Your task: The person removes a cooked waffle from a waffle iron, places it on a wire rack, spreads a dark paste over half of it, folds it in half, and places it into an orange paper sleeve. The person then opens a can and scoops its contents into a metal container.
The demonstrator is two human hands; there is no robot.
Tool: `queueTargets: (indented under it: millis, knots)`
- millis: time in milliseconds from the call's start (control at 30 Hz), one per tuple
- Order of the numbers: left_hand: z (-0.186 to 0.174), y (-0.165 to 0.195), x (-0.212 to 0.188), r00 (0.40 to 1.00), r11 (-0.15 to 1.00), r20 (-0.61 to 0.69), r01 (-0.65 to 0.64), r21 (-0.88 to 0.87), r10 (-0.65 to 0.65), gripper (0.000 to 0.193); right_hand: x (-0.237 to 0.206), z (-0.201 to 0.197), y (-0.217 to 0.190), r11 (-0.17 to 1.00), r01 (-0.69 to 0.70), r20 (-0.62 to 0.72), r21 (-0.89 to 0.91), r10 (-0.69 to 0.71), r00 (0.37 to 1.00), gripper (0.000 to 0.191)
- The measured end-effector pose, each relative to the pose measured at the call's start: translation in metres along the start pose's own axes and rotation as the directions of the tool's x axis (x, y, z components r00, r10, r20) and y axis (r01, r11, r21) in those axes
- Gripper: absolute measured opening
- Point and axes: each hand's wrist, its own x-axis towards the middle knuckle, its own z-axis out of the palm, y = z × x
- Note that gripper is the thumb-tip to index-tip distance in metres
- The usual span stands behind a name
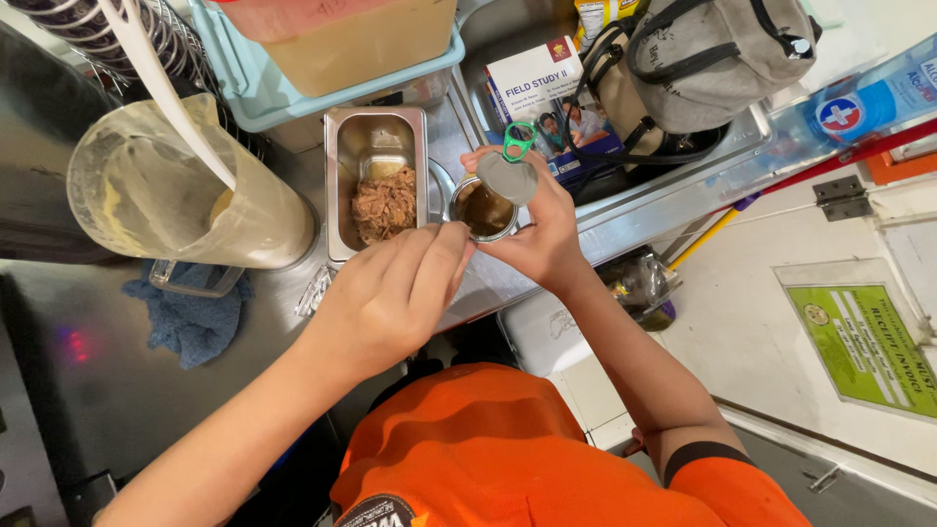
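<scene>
Our right hand (542, 229) grips a small open tin can (484, 208), its lid (509, 179) bent upright, above the steel counter (117, 381). Our left hand (390, 293) pinches at the can's rim. Just left sits a steel pan (376, 146) of shredded meat (384, 203); farther left, a plastic pitcher (185, 195).

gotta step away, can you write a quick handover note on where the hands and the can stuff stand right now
Right hand grips the small opened can, its lid bent up and attached at the far edge. Left hand is at the can's near rim, fingers pinched. The steel pan beside it holds a heap of shredded brown food. The can has dark contents inside, so emptying looks unfinished. A plastic blender jug stands left of the pan.
</scene>
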Motion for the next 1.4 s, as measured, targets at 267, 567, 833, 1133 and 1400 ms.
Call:
queueTargets:
  millis: [267,567,833,1133,1400]
  knots:
    - [-0.004,-0.002,0.002,0.999,0.998,0.025,-0.047,0.039,0.046,0.026,-0.001,0.001,0.000,1.000,0.004,0.009,-0.003,-0.004,1.000,0.061]
    - [-0.028,0.011,0.005,0.998,0.996,-0.014,-0.064,-0.059,0.063,0.023,-0.003,0.000,-0.006,1.000,-0.011,0.024,-0.005,0.011,1.000,0.063]
    - [-0.049,0.013,-0.005,0.976,0.970,-0.017,-0.216,-0.112,0.216,0.021,-0.017,0.011,-0.023,0.998,-0.056,-0.040,0.033,0.057,0.998,0.061]
    - [-0.025,0.039,-0.042,0.986,0.872,-0.109,0.061,-0.486,-0.130,0.019,-0.049,0.021,-0.046,0.990,-0.026,-0.262,-0.136,-0.011,0.965,0.066]
    - [0.007,0.049,-0.052,0.993,0.839,-0.052,0.065,-0.541,-0.111,0.016,-0.087,0.013,-0.064,0.957,-0.112,-0.375,-0.269,0.003,0.927,0.065]
